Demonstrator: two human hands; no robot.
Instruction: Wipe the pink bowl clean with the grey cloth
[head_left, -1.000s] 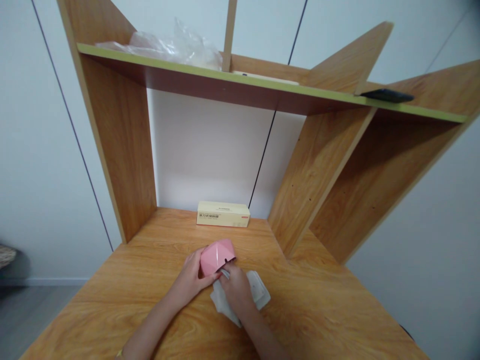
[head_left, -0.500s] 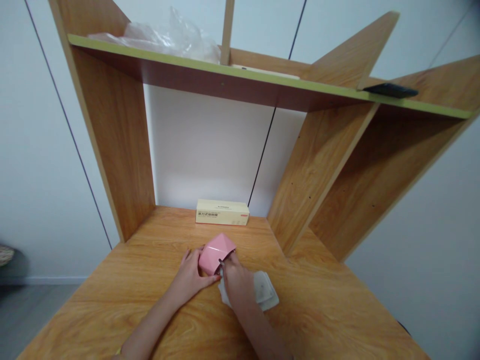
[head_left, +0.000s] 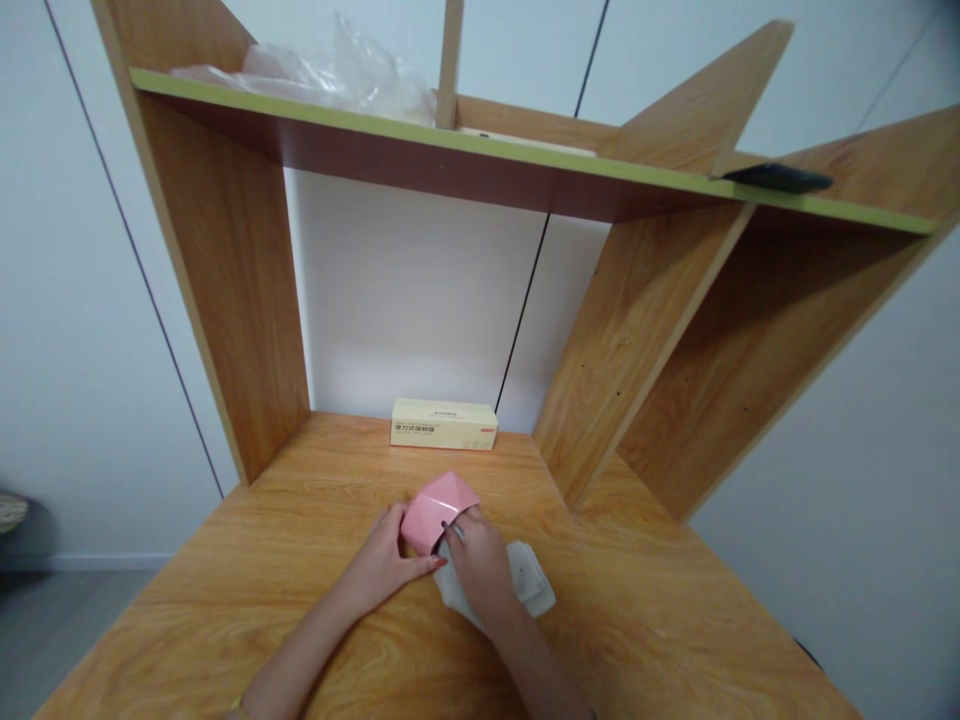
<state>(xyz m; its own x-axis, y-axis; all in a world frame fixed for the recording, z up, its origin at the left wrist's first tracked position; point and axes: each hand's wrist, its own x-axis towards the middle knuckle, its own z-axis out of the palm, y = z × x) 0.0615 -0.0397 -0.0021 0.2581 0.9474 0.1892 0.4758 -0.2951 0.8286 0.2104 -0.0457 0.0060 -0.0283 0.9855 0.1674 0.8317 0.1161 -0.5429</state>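
A glossy pink faceted box [head_left: 435, 510] is tilted on the desk, its opening turned down toward me and to the right. My left hand [head_left: 386, 560] is closed around its left side, with the thumb along the lower edge. The fingers of my right hand [head_left: 480, 565] reach into the opening, so their tips are hidden. A small dark spot shows at the box's rim by my right thumb. Thin white sheet-like material [head_left: 456, 588] comes from the opening and runs under my right hand. A flat, pale pack [head_left: 529, 580] lies just right of that hand.
A cream carton [head_left: 444, 425] with printed lettering stands at the back of the wooden desk [head_left: 637, 620]. Upright wooden panels [head_left: 645, 350] border the area. On the shelf above are a crumpled clear plastic bag [head_left: 330, 80] and a dark flat object [head_left: 780, 178].
The pink box has shifted slightly right and toward me, with both hands moving along. My right hand remains at its opening. The camera view has moved a little.
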